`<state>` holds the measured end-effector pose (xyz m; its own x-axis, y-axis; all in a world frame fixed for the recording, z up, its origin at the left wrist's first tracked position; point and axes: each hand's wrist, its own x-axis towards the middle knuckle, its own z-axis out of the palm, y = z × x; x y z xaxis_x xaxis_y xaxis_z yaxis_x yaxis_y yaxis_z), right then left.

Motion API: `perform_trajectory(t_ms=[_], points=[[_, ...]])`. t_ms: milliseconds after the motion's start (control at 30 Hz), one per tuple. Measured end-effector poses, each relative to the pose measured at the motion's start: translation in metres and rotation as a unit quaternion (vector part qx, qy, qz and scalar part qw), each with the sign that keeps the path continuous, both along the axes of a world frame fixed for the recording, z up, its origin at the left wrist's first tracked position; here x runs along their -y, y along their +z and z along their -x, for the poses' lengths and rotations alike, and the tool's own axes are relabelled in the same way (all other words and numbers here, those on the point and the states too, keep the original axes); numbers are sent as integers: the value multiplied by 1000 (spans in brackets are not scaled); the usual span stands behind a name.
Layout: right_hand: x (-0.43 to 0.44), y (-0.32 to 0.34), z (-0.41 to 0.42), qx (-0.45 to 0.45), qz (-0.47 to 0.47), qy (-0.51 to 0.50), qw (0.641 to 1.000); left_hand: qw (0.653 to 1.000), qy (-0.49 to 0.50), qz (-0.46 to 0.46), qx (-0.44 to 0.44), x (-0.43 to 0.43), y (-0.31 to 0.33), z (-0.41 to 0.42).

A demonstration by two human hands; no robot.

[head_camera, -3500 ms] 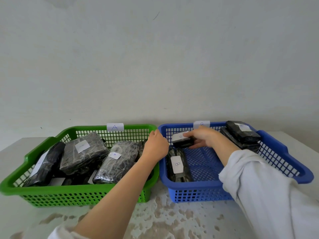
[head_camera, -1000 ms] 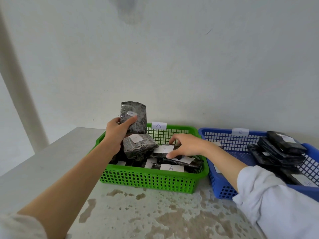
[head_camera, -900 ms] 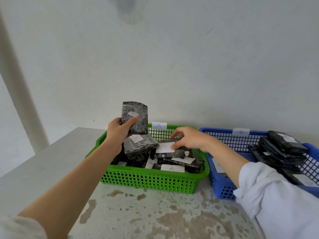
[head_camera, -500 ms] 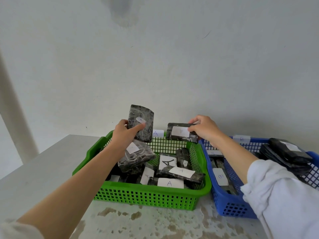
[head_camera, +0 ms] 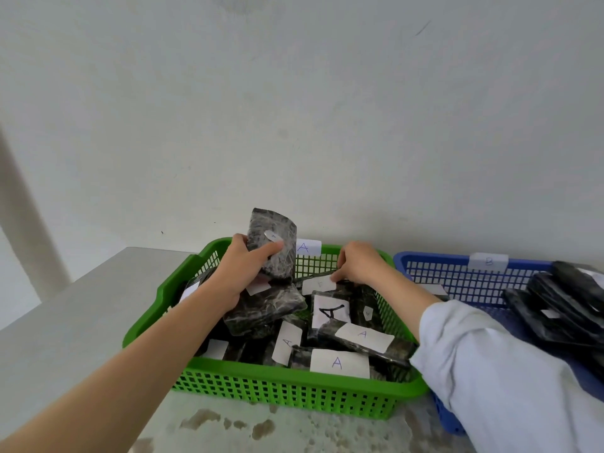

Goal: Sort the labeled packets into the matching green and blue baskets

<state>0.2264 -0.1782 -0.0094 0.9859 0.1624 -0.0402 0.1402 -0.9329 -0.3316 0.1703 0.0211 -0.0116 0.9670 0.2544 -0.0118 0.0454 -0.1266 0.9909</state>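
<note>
Curled round a dark, crinkly plastic packet [head_camera: 273, 243], the left hand [head_camera: 243, 269] holds it upright above the far left part of the green plastic lattice basket [head_camera: 294, 371]. A small oval white sticker shows just above the thumb.

The right hand [head_camera: 359, 263] reaches down to the far side of the same basket. Its bent fingertips and thumb pinch a flat dark packet with a white paper label [head_camera: 318, 284], which lies on the heap there. A pale, soft sleeve [head_camera: 506, 371] covers that forearm.

Glossy, wrinkled dark packets fill the green basket, lying overlapped and tilted, and most carry rectangular white labels marked A. A white tag marked A [head_camera: 307, 247] sits on its far rim.

The blue plastic lattice basket [head_camera: 441, 259] stands just beside it on the right, with a tag marked B [head_camera: 488, 261] on its far rim. Smooth black packets [head_camera: 555, 305] are stacked at its right end.

Both baskets rest towards the far edge of a pale worktop [head_camera: 65, 322], blotchy near the front, against a plain matt wall.
</note>
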Motion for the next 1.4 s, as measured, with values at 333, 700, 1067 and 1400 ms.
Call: perform_trajectory(t_ms=[333, 700, 1067, 1400], points=[[26, 45, 73, -252, -5, 183, 950, 1000, -5, -15, 4, 5, 7, 13], [33, 54, 52, 0, -102, 68, 992, 996, -3, -88, 17, 3, 12, 16], [-5, 3, -7, -8, 14, 33, 999, 977, -14, -212, 29, -8, 6, 7], [9, 34, 55, -61, -61, 174, 981, 961, 3, -268, 63, -4, 5, 18]])
